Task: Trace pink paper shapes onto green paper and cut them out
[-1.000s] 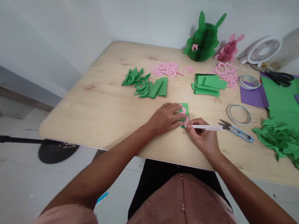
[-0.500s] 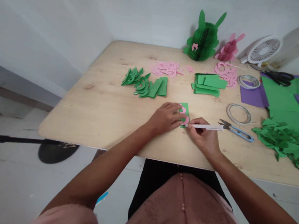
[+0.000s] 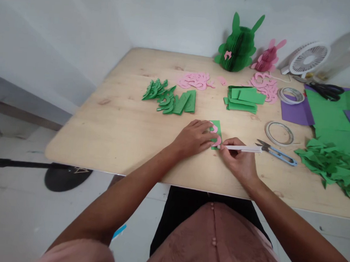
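Left hand (image 3: pixel 195 137) lies palm-down, fingers extended and slightly apart, flat over the green card (image 3: pixel 216 123) and the pink cutout (image 3: pixel 218 141) on top of it; holding them down, not gripping. Right hand (image 3: pixel 239 159) is closed in a pinch on a white pen (image 3: pixel 245 149), pen near-horizontal, tip at the lower right of the card, just by the cutout. Can't tell if tip touches cutout or card. Card is on the table (image 3: pixel 117 135) near the front edge, between the two hands, partly under the left fingers.

Around it: blue-handled snips (image 3: pixel 281 155) just right of the pen's back end, a tape roll (image 3: pixel 278 144) behind them, green scraps (image 3: pixel 331 164) further right. Folded green strips (image 3: pixel 246 97) sit behind the card, green cutouts (image 3: pixel 167 98) behind left. Green paper rabbit (image 3: pixel 239 47) and smaller pink rabbit (image 3: pixel 266 59) stand against the wall
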Demonstrator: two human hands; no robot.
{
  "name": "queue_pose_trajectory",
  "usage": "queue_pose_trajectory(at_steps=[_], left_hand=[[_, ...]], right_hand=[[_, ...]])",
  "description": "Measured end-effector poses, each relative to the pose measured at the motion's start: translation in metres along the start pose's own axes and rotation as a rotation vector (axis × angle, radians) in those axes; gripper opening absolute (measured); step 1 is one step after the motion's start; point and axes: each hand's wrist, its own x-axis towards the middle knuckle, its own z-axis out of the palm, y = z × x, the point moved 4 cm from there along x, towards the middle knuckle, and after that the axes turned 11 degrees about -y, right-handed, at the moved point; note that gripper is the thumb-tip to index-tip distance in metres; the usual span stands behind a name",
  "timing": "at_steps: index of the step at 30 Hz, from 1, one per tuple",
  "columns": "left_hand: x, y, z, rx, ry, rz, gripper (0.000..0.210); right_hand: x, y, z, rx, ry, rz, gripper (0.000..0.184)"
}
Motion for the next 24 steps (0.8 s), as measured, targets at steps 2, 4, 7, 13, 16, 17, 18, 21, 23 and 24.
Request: queue_pose_trajectory(at_steps=[2, 4, 7, 13, 16, 17, 18, 21, 23, 24], left_hand=[[-0.0001, -0.0001, 0.0002, -0.002, 0.001, 0.003, 0.025], [-0.0001, -0.0003, 0.0007, -0.002, 0.0, 0.006, 0.025], [0.0, -0.0006, 0.0014, 0.001, -0.004, 0.005, 0.025], [0.0001, -0.0008, 0.0017, 0.002, 0.002, 0.004, 0.025], [0.0002, -0.0005, 0.0014, 0.0, -0.003, 0.007, 0.025], [0.0002, -0.0004, 0.0013, -0.002, -0.005, 0.008, 0.025], [0.0003, -0.0003, 0.0012, -0.003, -0.007, 0.009, 0.026], [0.0002, -0.0002, 0.0009, -0.003, -0.011, 0.003, 0.026], [0.0002, -0.0002, 0.0008, -0.003, -0.014, 0.0, 0.026], [0.0002, -0.0001, 0.0007, -0.004, -0.013, 0.0, 0.026]], right_hand=[[0.0001, 0.0, -0.0002, 0.005, 0.002, 0.003, 0.006], [0.0, -0.0003, -0.0002, 0.012, 0.003, 0.002, 0.006], [-0.0002, -0.0011, -0.0001, 0.015, 0.002, -0.002, 0.006], [-0.0008, -0.0017, -0.0006, 0.02, 0.01, 0.007, 0.005], [-0.0007, -0.0021, -0.0011, 0.015, 0.008, 0.009, 0.004], [-0.0008, -0.0022, -0.0013, 0.013, 0.008, 0.01, 0.004], [-0.0009, -0.0024, -0.0016, 0.009, 0.01, 0.011, 0.004], [-0.0014, -0.0024, -0.0021, -0.009, 0.014, 0.019, 0.004], [-0.0017, -0.0018, -0.0023, -0.014, 0.017, 0.017, 0.003], [-0.0017, -0.0013, -0.0023, -0.014, 0.019, 0.015, 0.003]])
